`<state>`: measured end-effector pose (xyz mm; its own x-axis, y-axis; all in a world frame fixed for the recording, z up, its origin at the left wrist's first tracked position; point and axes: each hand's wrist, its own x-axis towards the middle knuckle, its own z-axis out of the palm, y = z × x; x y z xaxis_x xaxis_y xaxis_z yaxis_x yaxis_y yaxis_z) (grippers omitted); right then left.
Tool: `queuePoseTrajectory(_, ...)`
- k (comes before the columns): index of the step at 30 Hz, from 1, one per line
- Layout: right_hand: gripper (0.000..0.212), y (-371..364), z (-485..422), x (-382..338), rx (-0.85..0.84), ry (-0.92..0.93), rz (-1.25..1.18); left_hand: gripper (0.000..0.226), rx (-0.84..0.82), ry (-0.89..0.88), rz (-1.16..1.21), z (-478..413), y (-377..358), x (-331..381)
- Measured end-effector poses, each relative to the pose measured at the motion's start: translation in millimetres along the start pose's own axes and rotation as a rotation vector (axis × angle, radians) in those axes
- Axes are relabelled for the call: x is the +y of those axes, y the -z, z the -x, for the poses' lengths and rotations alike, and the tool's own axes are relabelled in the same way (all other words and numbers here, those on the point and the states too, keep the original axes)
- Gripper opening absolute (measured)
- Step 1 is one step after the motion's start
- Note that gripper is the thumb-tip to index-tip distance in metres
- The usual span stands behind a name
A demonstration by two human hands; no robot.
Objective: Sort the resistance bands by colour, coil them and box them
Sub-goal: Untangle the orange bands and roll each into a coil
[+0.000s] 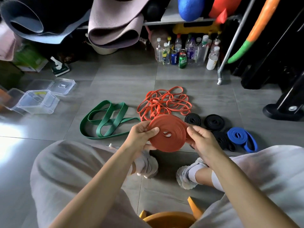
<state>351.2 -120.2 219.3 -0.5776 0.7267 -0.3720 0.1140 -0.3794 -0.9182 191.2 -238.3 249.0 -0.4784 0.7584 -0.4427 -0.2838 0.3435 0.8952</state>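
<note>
red coiled band [167,134] is held above the floor; left hand [142,137] and right hand [201,139] both pinch its edges.

you have one view only: a wide-angle camera on your head. it faces forward and steeply down over your knees [65,163] at the floor [125,74]. your left hand [141,137] and right hand [202,139], with the red coil [170,137] between them, sit close to the lens at mid-frame; the shelf [171,15] along the top edge lies farther off.
</note>
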Motion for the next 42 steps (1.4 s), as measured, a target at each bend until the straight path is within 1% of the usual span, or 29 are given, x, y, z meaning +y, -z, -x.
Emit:
queuePoseTrajectory(2,0.015,0.0,-11.1,5.6,0.102,0.006,0.049,0.022,0.030,0.070,-0.018,-15.9,-2.2,-11.7)
queuePoseTrajectory(4,0.009,2.1,-28.5,17.7,0.222,-0.006,0.190,0.026,0.074,0.156,-0.036,-39.9,-8.4,-25.4)
queuePoseTrajectory(5,0.011,3.2,-36.9,25.4,0.275,-0.029,0.260,0.027,0.091,0.196,-0.041,-52.5,-12.2,-33.0)
queuePoseTrajectory(8,0.015,7.5,-63.8,64.9,0.394,-0.201,0.244,0.025,0.128,0.293,-0.059,-88.2,-24.2,-59.1)
queuePoseTrajectory(11,0.008,14.3,-84.2,104.3,0.431,-0.356,0.148,0.017,0.168,0.360,-0.131,-120.4,-31.7,-93.4)
queuePoseTrajectory(12,0.005,16.3,-90.1,115.7,0.436,-0.395,0.170,0.018,0.171,0.370,-0.186,-131.0,-33.4,-106.0)
queuePoseTrajectory(13,0.009,18.9,-95.8,125.5,0.427,-0.436,0.194,0.019,0.171,0.376,-0.224,-140.9,-36.0,-117.4)
queuePoseTrajectory(15,0.022,21.9,-108.4,152.1,0.406,-0.511,0.145,0.019,0.184,0.398,-0.258,-162.1,-40.9,-140.7)
queuePoseTrajectory(17,0.025,23.7,-124.9,182.9,0.389,-0.559,0.091,0.013,0.206,0.467,-0.298,-185.5,-44.8,-161.6)
queuePoseTrajectory(19,0.027,33.3,-146.2,234.8,0.398,-0.601,0.091,0.004,0.173,0.573,-0.345,-209.8,-48.7,-180.7)
queuePoseTrajectory(20,0.026,38.0,-156.5,252.3,0.414,-0.613,0.081,0.004,0.163,0.609,-0.363,-222.4,-51.2,-188.9)
queuePoseTrajectory(22,0.027,39.3,-177.0,253.4,0.476,-0.612,0.079,0.022,0.198,0.652,-0.383,-247.0,-56.6,-206.5)
queuePoseTrajectory(24,0.036,39.0,-195.6,245.7,0.537,-0.630,0.053,0.037,0.245,0.684,-0.391,-266.6,-62.4,-222.1)
queuePoseTrajectory(26,0.041,43.7,-208.0,259.7,0.580,-0.641,0.030,0.040,0.220,0.703,-0.422,-278.4,-67.5,-237.7)
queuePoseTrajectory(29,0.040,44.6,-212.1,277.7,0.661,-0.644,0.068,0.035,0.189,0.685,-0.488,-278.3,-72.1,-252.1)
queuePoseTrajectory(31,0.038,40.0,-211.5,278.4,0.724,-0.644,0.065,0.032,0.198,0.618,-0.521,-276.0,-71.8,-255.4)
queuePoseTrajectory(33,0.033,31.6,-212.7,277.6,0.804,-0.632,0.035,0.035,0.204,0.555,-0.568,-275.3,-68.0,-255.6)
queuePoseTrajectory(35,0.027,21.1,-211.4,279.1,0.876,-0.624,-0.049,0.040,0.202,0.532,-0.606,-277.5,-63.6,-254.9)
queuePoseTrajectory(39,0.028,16.2,-208.5,293.5,0.918,-0.626,-0.250,0.045,0.213,0.541,-0.597,-284.5,-62.1,-255.0)
queuePoseTrajectory(41,0.013,25.4,-212.9,292.2,0.982,-0.676,-0.283,0.045,0.214,0.532,-0.580,-284.8,-64.6,-255.3)
queuePoseTrajectory(42,0.010,30.7,-216.7,289.6,1.004,-0.707,-0.309,0.046,0.217,0.524,-0.557,-283.4,-68.0,-254.2)
